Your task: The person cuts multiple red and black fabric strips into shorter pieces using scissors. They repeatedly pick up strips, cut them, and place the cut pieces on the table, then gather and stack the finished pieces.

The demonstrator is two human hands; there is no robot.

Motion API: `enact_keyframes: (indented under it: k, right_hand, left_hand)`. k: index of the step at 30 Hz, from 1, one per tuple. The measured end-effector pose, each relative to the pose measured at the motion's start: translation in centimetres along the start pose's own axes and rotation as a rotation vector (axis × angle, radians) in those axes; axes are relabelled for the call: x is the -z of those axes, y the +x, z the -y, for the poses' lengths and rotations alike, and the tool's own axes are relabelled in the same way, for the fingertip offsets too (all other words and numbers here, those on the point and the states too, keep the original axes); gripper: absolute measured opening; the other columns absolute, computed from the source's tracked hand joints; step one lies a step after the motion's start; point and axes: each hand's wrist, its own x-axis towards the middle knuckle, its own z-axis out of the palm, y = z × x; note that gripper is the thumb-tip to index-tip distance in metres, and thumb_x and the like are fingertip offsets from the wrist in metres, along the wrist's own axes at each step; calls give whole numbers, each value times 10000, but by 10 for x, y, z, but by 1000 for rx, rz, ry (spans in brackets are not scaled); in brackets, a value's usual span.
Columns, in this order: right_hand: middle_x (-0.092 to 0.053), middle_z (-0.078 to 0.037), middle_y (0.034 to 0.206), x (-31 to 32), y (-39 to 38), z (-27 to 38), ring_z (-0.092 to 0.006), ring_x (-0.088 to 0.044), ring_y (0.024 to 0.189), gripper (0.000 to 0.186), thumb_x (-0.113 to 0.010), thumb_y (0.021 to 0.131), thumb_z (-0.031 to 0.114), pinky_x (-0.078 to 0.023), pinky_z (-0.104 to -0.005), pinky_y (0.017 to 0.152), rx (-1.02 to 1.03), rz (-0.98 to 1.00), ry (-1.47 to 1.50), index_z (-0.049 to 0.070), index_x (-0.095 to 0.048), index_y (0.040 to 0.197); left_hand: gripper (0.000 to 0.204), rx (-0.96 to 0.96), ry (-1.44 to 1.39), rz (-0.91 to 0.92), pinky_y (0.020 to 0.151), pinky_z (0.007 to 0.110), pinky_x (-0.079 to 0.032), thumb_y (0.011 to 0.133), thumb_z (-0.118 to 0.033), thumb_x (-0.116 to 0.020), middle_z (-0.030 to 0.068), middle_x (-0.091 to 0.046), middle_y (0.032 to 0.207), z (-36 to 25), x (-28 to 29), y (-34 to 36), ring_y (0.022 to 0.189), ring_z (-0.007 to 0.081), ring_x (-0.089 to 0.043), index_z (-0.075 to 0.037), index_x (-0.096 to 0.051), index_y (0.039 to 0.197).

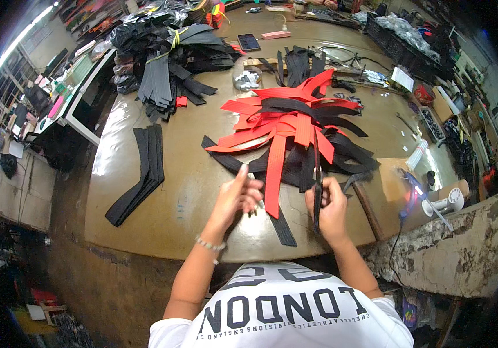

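Left hand (239,194): half-curled; if grasping, I cannot tell.
Right hand (330,206): grasps narrow black strip (317,203).
Red straps (285,132): ahead, between hands.

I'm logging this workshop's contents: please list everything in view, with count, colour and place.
Broad brown table: one, brown, centre.
Flat red woven straps: many, red, central heap.
Flat black woven straps: many, black, heap, left stack, upper-left pile.
Rectangular dark phone: one, dark, far side.
Slim pink block: one, pink, beside phone.
Clear round container: one, transparent, behind heap.
Black plastic crate: one, black, upper right.
Round white plastic device: one, white, right.
Slender brown rod: one, brown, near right.
Side clutter: uncountable, mixed, both edges.
White shirt: one, white, lower edge.
Left hand: one, bare, heap's near side.
Right hand: one, bare, heap's near side, around long dark narrow item.
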Motion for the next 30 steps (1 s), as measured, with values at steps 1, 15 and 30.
enact_keyframes:
  k: [1,15,30]
  right_hand:
    - [-556,3,735,3,7,1,-36,-515,666,289,-746,841,132,-435,-199,573,7,-10,0,15,-486,888]
    - [-582,6,774,31,-10,-19,-20,-520,694,258,-712,883,168,-441,-175,616,-152,-110,110,16,-507,924]
    - [-574,23,671,-3,-12,16,-15,-512,608,275,-749,834,148,-399,-190,516,-215,203,45,19,-514,898]
  left_hand:
    - [535,41,-18,-45,441,208,-467,922,-506,-567,84,-655,691,0,-8,13,506,121,-610,24,-630,883]
    - [114,-485,366,-131,622,248,-467,898,-109,-585,29,-650,805,-51,-3,-14,692,94,-586,-10,-638,917]
    - [309,-324,-461,-142,625,225,-545,895,-87,-634,130,-658,978,16,56,-30,758,167,-656,64,-552,1151]
